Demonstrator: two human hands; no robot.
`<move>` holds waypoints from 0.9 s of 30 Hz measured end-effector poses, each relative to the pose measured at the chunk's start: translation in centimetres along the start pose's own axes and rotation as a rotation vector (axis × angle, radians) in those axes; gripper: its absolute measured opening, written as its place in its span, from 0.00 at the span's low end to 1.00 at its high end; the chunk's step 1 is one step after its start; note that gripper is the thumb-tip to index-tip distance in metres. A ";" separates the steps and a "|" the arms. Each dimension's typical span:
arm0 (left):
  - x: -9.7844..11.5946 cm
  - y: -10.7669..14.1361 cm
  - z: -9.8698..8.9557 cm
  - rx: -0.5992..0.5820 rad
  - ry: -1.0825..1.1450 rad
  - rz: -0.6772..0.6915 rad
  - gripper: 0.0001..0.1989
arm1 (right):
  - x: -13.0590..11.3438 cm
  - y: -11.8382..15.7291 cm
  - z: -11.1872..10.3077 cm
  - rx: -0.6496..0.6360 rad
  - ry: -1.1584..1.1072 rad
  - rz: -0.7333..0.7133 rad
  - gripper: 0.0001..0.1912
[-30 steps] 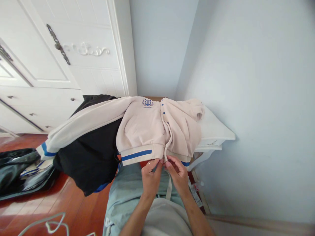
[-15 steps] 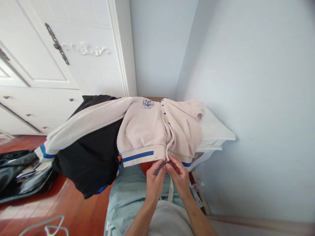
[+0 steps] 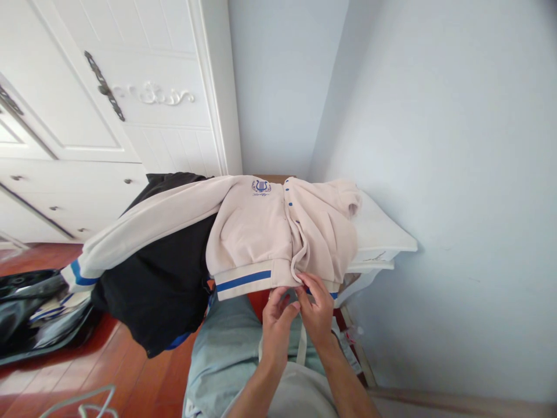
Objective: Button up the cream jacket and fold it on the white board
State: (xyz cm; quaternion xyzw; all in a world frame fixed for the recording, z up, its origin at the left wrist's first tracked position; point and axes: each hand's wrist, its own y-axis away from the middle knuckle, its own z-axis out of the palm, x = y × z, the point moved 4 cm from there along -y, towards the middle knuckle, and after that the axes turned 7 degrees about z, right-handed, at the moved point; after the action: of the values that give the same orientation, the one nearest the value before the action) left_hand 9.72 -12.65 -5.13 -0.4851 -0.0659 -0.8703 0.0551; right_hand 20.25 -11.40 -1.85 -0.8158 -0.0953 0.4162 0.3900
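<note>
A cream snap-front jacket [image 3: 248, 232] with blue stripes and a blue lyre emblem lies front side up, partly unfastened, with blue snaps along its front edge. At the bottom of the front opening, my right hand [image 3: 317, 307] pinches the edge of the placket between thumb and fingers. Just left of it, my left hand [image 3: 276, 319] has its fingers curled at the hem, the thumb angled toward the right hand. The lower hem snaps are hidden by the fingers. One sleeve stretches out left, its striped cuff hanging down.
Black clothing [image 3: 169, 278] hangs beneath the jacket's sleeve. The jacket rests on a white table [image 3: 383, 232] against the wall. An open suitcase [image 3: 47, 348] with clothes sits on the wooden floor at left, near a white cable [image 3: 104, 400]. A white wardrobe [image 3: 165, 52] stands behind.
My left thumb has come away from the hem and the gap between it and the index finger is wider. The placket's lower edge is bent more under my right hand.
</note>
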 end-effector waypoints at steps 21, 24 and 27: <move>-0.3 -2.1 0.5 0.080 0.284 -0.062 0.18 | 1.6 0.9 1.1 -0.296 -0.211 0.263 0.16; -0.3 -2.9 0.6 0.144 0.290 -0.081 0.18 | 2.5 0.6 0.6 -0.384 -0.394 0.447 0.24; -0.5 -3.2 0.6 0.143 0.182 -0.081 0.18 | 3.4 0.0 0.7 -0.311 -0.492 0.612 0.33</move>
State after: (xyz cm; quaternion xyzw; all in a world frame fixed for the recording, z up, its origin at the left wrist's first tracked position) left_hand 9.97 -9.41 -5.39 -0.3960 -0.1422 -0.9052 0.0599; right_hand 21.86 -9.39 -4.11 -0.7321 -0.0004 0.6757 0.0865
